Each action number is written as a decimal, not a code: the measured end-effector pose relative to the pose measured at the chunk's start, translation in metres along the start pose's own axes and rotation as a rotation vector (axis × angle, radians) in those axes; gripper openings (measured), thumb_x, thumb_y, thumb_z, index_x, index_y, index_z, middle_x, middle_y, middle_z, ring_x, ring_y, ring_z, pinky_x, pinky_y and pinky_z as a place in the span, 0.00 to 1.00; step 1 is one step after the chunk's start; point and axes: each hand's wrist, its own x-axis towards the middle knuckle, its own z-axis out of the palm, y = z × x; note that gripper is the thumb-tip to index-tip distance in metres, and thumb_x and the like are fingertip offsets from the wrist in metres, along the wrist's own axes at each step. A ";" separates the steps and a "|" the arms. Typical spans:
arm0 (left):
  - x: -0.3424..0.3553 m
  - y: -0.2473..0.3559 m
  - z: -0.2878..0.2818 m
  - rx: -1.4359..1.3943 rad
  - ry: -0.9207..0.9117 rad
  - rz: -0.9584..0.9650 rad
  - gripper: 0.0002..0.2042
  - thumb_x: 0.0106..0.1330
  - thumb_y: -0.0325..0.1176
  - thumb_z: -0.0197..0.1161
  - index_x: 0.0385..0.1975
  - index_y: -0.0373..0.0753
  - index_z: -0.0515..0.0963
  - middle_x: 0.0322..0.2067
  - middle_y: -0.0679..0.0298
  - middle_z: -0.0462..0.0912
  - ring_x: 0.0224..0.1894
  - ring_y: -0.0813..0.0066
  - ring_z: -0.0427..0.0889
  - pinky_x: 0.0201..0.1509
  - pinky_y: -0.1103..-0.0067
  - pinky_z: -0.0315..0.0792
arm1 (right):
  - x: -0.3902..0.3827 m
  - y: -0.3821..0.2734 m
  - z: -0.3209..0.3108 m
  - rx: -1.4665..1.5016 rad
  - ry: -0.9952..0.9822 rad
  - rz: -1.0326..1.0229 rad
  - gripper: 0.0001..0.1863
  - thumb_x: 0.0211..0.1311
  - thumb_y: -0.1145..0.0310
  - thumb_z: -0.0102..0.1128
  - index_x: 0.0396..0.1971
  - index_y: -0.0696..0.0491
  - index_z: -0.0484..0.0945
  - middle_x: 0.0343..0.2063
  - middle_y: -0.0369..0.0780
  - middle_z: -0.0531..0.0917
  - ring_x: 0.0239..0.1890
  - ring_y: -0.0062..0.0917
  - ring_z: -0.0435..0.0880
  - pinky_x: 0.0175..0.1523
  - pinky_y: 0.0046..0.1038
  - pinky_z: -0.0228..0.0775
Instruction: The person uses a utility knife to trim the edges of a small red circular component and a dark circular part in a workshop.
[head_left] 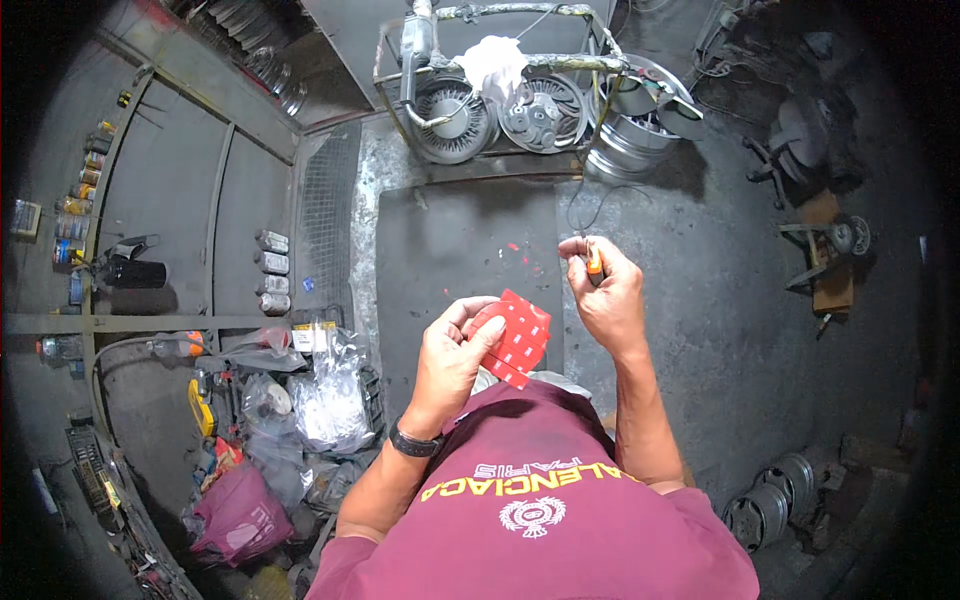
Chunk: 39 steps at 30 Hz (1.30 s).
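My left hand pinches a red sheet with small white print between thumb and fingers. The sheet looks like adhesive backing; its outline is uneven, with one rounded side and angular corners, and lines run across it. To the right and a little farther out, my right hand is closed around an orange-and-black cutter knife. Only part of its handle shows, and I cannot make out the blade. Thumb and forefinger of that hand come close together at the tips. The knife and the sheet are apart.
Small red scraps lie on the dark floor mat. Ahead stands a metal frame with a white cloth and several wheel rims. Cans and plastic bags line the left; more rims sit lower right.
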 end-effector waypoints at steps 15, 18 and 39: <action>-0.013 -0.022 0.042 0.472 0.075 0.407 0.10 0.73 0.27 0.71 0.50 0.32 0.85 0.40 0.61 0.93 0.41 0.82 0.89 0.43 0.79 0.84 | -0.056 -0.040 -0.029 -0.023 -0.133 -0.251 0.16 0.59 0.76 0.78 0.46 0.55 0.85 0.41 0.42 0.84 0.42 0.36 0.89 0.47 0.35 0.82; -0.018 -0.018 0.054 0.476 0.065 0.285 0.09 0.71 0.25 0.71 0.48 0.32 0.86 0.35 0.61 0.93 0.37 0.83 0.89 0.42 0.78 0.84 | -0.059 -0.040 -0.035 -0.038 -0.180 -0.241 0.18 0.53 0.81 0.73 0.45 0.54 0.85 0.42 0.42 0.83 0.41 0.42 0.89 0.45 0.40 0.82; -0.018 -0.014 0.061 0.165 -0.083 0.130 0.10 0.77 0.27 0.70 0.51 0.32 0.78 0.43 0.61 0.90 0.41 0.79 0.90 0.44 0.78 0.87 | -0.065 0.005 -0.062 0.402 0.010 0.167 0.12 0.72 0.68 0.75 0.49 0.56 0.87 0.37 0.32 0.87 0.41 0.12 0.80 0.44 0.21 0.76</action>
